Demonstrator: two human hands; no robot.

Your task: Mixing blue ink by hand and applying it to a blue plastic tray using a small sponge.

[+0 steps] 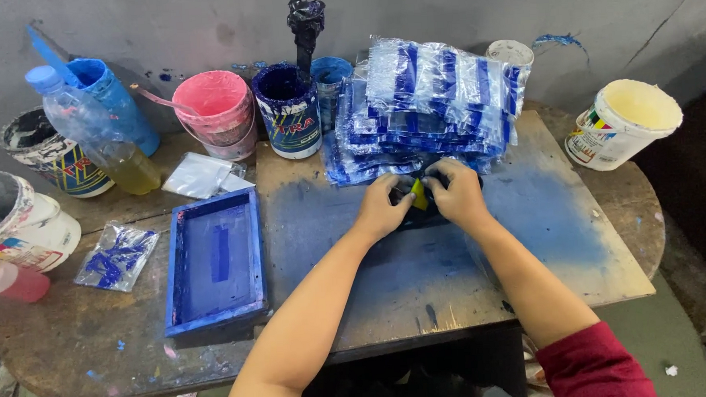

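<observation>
Ink could smear; our left hand (382,207) and right hand (456,195) pinch a yellow piece (419,193) beside stacked packets (425,106); a nudge topples them.

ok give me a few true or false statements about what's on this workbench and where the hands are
1. Both hands meet on a small yellow thing at the foot of the stack of blue-printed clear bags. True: the left hand and right hand close around it together.
2. The blue wooden frame lies to the right of the hands. False: it lies to their left.
3. The pink bucket stands beside a dark blue tin. True.
4. The clear plastic bottle is full of blue ink. False: it holds a little yellowish liquid.
5. The white bucket sits at the table's far left. False: far right.
</observation>
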